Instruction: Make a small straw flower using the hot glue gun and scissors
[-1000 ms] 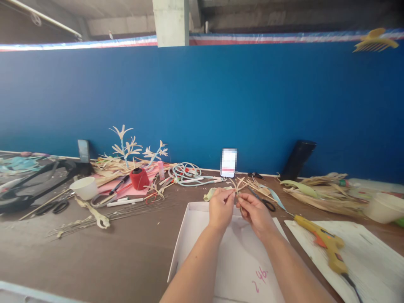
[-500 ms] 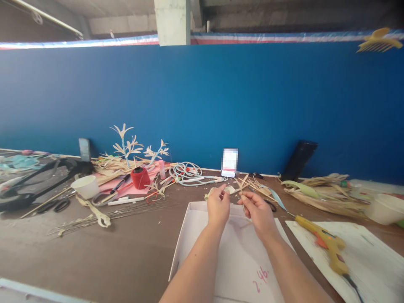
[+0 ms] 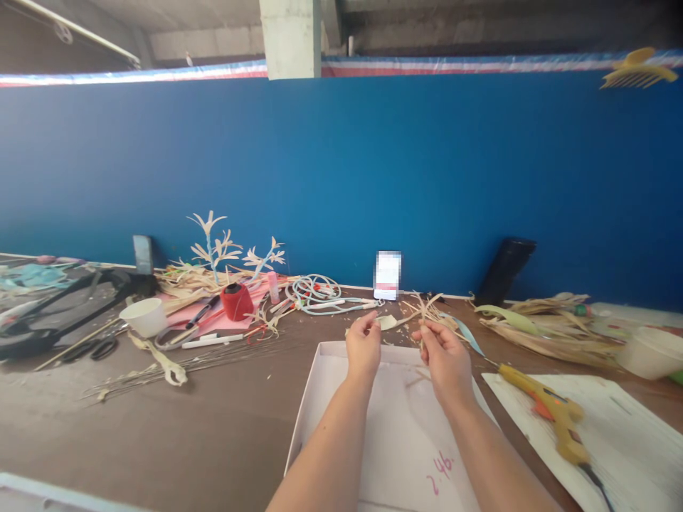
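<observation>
My right hand [image 3: 446,355] pinches a small pale flower of dried husk strips [image 3: 426,307] by its lower end, with its petals spread upward. My left hand [image 3: 364,348] is apart from it, fingers curled and thumb against the fingertips. Whatever it may hold is too small to make out. Both hands are above the far part of a shallow white box lid [image 3: 398,427] with pink handwriting. A thin husk piece [image 3: 419,378] lies inside the lid. Just beyond my left fingertips is a pale green husk scrap [image 3: 389,322].
On the right, a yellow glue gun [image 3: 555,412] rests on white paper [image 3: 629,434]. Dried husks [image 3: 549,331] lie behind it. A phone [image 3: 388,276] leans on the blue partition [image 3: 427,178]. Leftward are red thread [image 3: 235,302], a white cup [image 3: 144,317], scissors [image 3: 90,348] and wires [image 3: 213,358].
My hands have moved apart. The right one has shifted slightly right with the husk flower, and the left one slightly left. More of the husk piece in the lid shows.
</observation>
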Action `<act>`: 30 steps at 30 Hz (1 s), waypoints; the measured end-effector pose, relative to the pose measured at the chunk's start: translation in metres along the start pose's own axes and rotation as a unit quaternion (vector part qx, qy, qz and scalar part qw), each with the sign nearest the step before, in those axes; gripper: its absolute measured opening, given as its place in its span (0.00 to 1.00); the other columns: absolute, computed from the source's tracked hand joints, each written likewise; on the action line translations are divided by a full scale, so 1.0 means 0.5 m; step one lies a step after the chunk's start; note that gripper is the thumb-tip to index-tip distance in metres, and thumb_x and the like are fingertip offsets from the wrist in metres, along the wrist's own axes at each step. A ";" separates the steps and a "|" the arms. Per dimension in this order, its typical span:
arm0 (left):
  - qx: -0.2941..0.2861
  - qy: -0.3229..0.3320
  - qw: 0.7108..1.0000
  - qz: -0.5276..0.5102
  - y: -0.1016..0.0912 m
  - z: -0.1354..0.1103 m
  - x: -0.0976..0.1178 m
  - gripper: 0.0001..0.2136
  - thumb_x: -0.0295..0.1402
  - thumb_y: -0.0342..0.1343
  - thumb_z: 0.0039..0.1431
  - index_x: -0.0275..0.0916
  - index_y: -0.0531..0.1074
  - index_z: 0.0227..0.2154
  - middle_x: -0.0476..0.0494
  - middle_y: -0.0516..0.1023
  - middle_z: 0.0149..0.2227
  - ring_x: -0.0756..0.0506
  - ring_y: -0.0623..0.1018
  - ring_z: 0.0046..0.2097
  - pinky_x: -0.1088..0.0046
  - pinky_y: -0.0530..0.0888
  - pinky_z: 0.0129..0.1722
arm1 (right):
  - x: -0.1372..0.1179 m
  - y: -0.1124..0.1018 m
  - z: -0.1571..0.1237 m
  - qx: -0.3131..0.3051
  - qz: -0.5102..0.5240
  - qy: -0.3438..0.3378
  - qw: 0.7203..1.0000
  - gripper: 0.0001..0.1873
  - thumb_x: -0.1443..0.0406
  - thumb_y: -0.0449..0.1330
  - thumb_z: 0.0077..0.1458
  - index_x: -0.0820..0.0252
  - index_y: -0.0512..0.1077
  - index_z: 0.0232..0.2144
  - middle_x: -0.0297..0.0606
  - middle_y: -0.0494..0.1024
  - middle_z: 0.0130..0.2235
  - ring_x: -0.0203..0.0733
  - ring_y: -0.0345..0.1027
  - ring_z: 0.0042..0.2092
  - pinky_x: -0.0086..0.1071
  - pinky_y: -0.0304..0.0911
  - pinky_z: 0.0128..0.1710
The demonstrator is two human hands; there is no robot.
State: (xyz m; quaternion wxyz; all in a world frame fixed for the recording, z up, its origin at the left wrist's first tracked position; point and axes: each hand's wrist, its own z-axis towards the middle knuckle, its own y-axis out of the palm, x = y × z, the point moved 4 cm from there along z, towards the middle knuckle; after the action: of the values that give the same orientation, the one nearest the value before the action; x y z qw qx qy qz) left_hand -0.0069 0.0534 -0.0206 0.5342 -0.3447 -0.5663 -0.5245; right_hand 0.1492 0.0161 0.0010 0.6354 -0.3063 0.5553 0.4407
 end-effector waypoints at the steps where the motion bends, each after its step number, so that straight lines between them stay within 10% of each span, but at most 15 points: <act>1: -0.002 0.000 1.000 0.001 -0.001 0.001 0.000 0.15 0.35 0.56 0.48 0.40 0.76 0.40 0.45 0.76 0.30 0.48 0.72 0.31 0.71 0.69 0.35 | -0.001 -0.002 0.000 0.009 0.002 -0.003 1.000 0.22 0.51 0.63 0.44 0.58 0.71 0.38 0.38 0.76 0.30 0.30 0.56 0.19 0.27 0.52 0.16; 8: 0.041 -0.001 0.999 -0.022 -0.014 0.007 -0.002 0.16 0.36 0.58 0.47 0.39 0.75 0.41 0.46 0.75 0.28 0.49 0.71 0.30 0.73 0.68 0.32 | -0.003 0.002 -0.005 0.009 -0.012 0.007 1.000 0.22 0.51 0.64 0.42 0.59 0.71 0.37 0.41 0.78 0.33 0.32 0.60 0.18 0.28 0.54 0.16; 16: -0.083 -0.036 0.996 -0.010 0.021 -0.018 0.022 0.15 0.39 0.59 0.46 0.37 0.77 0.36 0.44 0.76 0.30 0.52 0.68 0.25 0.76 0.63 0.24 | -0.006 0.031 -0.030 -0.043 -0.117 -0.039 0.991 0.16 0.52 0.60 0.48 0.55 0.71 0.34 0.37 0.79 0.30 0.36 0.65 0.18 0.32 0.58 0.21; 30: -0.134 -0.009 0.989 -0.068 0.030 -0.026 0.034 0.13 0.36 0.60 0.46 0.36 0.76 0.35 0.47 0.74 0.30 0.56 0.65 0.24 0.78 0.62 0.24 | 0.000 0.046 -0.042 -0.077 -0.164 -0.112 0.977 0.11 0.56 0.53 0.55 0.53 0.69 0.37 0.36 0.77 0.33 0.37 0.67 0.23 0.32 0.62 0.27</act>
State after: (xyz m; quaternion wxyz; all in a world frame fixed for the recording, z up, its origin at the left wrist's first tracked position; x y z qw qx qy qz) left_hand 0.0075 0.0411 -0.0026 0.4412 -0.3787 -0.5183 -0.6271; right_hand 0.1190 0.0074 -0.0010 0.7318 -0.3894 0.3872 0.4036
